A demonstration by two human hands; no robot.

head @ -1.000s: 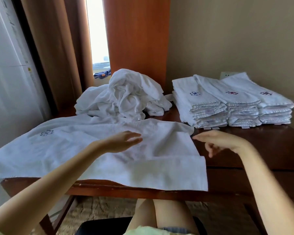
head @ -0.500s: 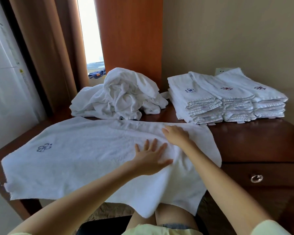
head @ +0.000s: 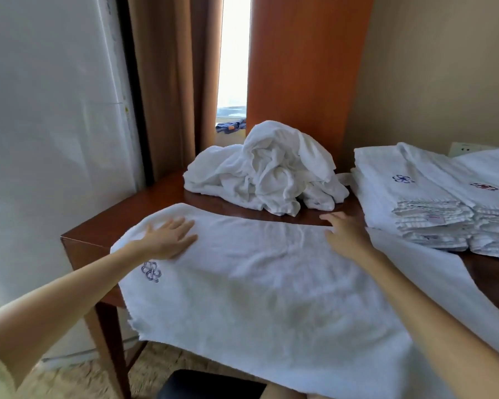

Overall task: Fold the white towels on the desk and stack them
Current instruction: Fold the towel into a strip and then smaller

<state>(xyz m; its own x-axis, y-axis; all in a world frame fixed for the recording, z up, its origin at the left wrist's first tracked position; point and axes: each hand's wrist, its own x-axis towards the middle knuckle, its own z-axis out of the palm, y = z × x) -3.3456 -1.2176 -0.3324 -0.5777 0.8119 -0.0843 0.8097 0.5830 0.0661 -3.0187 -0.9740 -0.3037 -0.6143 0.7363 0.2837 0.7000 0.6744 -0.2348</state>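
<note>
- Head view. Landmark for all places: the spread towel (head: 271,283). It lies flat in one layer across the desk (head: 98,234), and its near edge hangs off the front toward the person.
- Left hand (head: 167,239): palm down on the spread towel's far-left corner, just beyond the blue emblem (head: 151,271). Fingers are straight and fanned, gripping nothing. Judgement: the flat pressure pins this end so the cloth cannot slide.
- Right hand (head: 346,234): on the spread towel's far edge, right of centre. Fingers are straight, holding nothing, and the tips reach just past the hem. Judgement: it works with the left hand to flatten the faint wrinkles that show between the two.
- Heap (head: 265,174) of crumpled white towels: beyond the spread towel, with a strip of bare wood between them. Judgement: this is the unfolded supply, set back to leave working room.
- Folded stacks (head: 415,203): beyond the spread towel's right end, emblems up, layered edges facing the person. I cannot tell whether the cloth touches their foot. Judgement: they sit close so a finished towel travels only a short way.
- Step in hand, as judged: smoothing before the first fold, with no fold made yet. The task looks partway done, since the heap is still waiting.
- Risk, as judged: the overhanging front edge could drag the spread towel off if both hands lift together.
</note>
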